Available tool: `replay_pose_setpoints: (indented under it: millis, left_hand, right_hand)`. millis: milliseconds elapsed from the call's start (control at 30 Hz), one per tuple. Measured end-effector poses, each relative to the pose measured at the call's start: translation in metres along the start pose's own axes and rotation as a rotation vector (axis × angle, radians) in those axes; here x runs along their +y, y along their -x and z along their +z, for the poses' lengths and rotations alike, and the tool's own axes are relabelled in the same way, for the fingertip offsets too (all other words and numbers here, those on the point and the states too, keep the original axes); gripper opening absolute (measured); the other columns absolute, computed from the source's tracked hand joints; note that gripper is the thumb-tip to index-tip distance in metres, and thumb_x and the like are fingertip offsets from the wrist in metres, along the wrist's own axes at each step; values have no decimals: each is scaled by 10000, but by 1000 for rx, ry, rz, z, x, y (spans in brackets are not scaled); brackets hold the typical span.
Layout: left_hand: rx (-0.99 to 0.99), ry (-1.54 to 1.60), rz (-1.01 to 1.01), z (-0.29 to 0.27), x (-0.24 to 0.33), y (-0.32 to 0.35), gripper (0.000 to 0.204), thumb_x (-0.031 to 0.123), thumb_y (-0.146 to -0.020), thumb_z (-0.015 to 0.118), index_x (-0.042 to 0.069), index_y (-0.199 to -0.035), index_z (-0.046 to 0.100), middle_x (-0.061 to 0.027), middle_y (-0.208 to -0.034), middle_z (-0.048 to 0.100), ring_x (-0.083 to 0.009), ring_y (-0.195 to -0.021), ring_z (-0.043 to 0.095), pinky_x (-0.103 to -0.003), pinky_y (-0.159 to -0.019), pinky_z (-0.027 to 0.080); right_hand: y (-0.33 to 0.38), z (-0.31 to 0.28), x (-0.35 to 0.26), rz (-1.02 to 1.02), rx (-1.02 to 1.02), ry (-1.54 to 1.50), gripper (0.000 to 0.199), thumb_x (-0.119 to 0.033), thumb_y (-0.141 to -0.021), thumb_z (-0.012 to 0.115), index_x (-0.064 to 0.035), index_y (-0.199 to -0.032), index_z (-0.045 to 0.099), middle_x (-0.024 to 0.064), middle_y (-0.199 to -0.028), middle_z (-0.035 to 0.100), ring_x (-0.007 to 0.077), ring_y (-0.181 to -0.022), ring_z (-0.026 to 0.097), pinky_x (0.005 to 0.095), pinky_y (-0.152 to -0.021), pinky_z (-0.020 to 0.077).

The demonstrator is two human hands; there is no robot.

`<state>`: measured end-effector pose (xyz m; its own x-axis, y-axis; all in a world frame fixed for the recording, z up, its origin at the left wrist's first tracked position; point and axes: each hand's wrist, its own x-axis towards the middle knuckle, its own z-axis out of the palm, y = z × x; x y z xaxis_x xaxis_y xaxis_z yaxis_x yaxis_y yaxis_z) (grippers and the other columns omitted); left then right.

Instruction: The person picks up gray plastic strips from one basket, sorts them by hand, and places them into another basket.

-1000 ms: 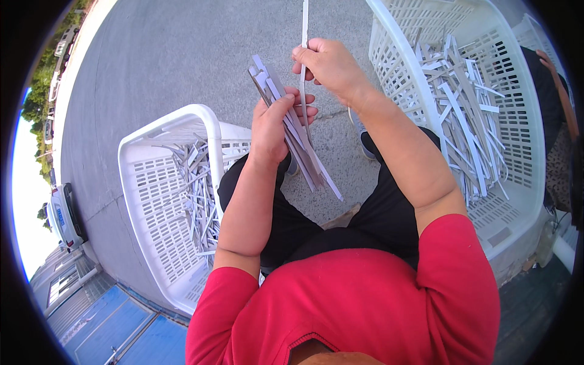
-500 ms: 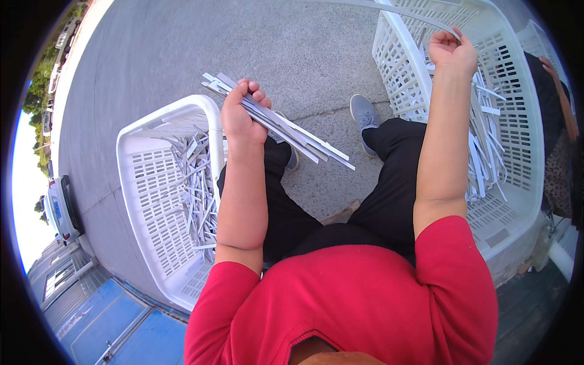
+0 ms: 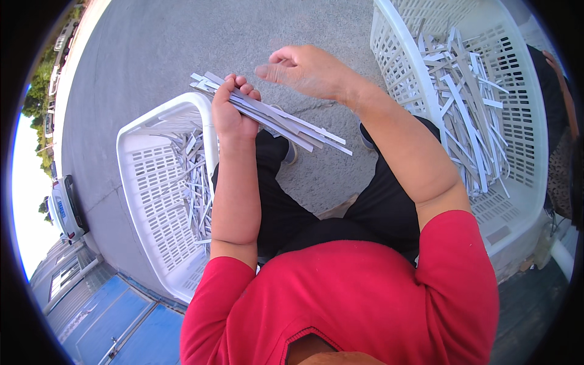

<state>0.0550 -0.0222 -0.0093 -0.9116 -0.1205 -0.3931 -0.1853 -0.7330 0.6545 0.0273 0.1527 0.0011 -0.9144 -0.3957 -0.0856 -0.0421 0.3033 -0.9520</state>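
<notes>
My left hand (image 3: pixel 236 114) is closed around a bundle of thin white and grey strips (image 3: pixel 298 129). The strips stick out on both sides of the fist, slanting down to the right. Above and to the right of the bundle is my right hand (image 3: pixel 310 72), its thumb and fingers apart and slightly blurred. No strip shows in it. At my left stands a white slatted plastic basket (image 3: pixel 146 176) with many short strips (image 3: pixel 198 182) inside. Longer white and grey strips (image 3: pixel 465 109) lie tangled in the larger white basket (image 3: pixel 523 115) at my right.
My legs in black trousers (image 3: pixel 389 182) are between the baskets, over grey concrete (image 3: pixel 182 48). A parked car (image 3: pixel 66 207) and blue panels (image 3: pixel 109 322) are at the left. Part of another person (image 3: pixel 556 146) shows beyond the right basket.
My right hand has left the right basket and swung left toward the bundle. The long strip it held is no longer seen in it. My left hand has shifted slightly left, still holding its strips.
</notes>
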Motion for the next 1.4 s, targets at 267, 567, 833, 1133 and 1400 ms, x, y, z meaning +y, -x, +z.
replay_pose_setpoints:
  millis: [267, 567, 833, 1133, 1400]
  left_hand:
    - [-11, 51, 69, -4, 4, -5, 169, 110, -850, 502, 38, -993, 449, -71, -834, 529, -154, -698, 504, -287, -629, 441]
    - [-114, -176, 2, 15, -5, 12, 242, 168, -867, 519, 8, -1041, 467, -158, -934, 589, -246, -854, 583, -360, -764, 483]
    - [6, -145, -10, 14, -2, 11, 287, 160, -899, 476, -12, -1121, 419, -170, -1051, 534, -276, -960, 531, -399, -833, 451]
    - [-7, -168, 21, 15, -2, 12, 322, 177, -930, 408, -37, -1170, 386, -209, -1124, 491, -304, -998, 519, -425, -872, 433]
    - [40, -194, 8, 18, -3, 12, 321, 182, -927, 416, -36, -1162, 398, -212, -1131, 496, -306, -979, 537, -446, -854, 451]
  right_hand:
    - [23, 36, -13, 52, -350, 251, 381, -265, -759, 601, 33, -989, 535, 221, -863, 615, 341, -830, 601, 385, -724, 464]
    - [18, 44, -8, 67, -177, -2, 336, -228, -752, 582, 41, -952, 554, 217, -877, 613, 332, -805, 608, 393, -717, 474]
    - [19, 27, -12, -26, -111, 126, 295, -253, -768, 555, -17, -937, 608, 165, -851, 634, 303, -797, 611, 393, -734, 461]
    - [8, 9, -8, -26, 152, 282, 234, -206, -813, 487, -21, -843, 627, 164, -778, 632, 302, -696, 615, 395, -657, 478]
    - [11, -104, 2, -94, 1104, -1077, 203, -234, -863, 523, -36, -900, 548, 68, -789, 594, 144, -678, 562, 266, -604, 466]
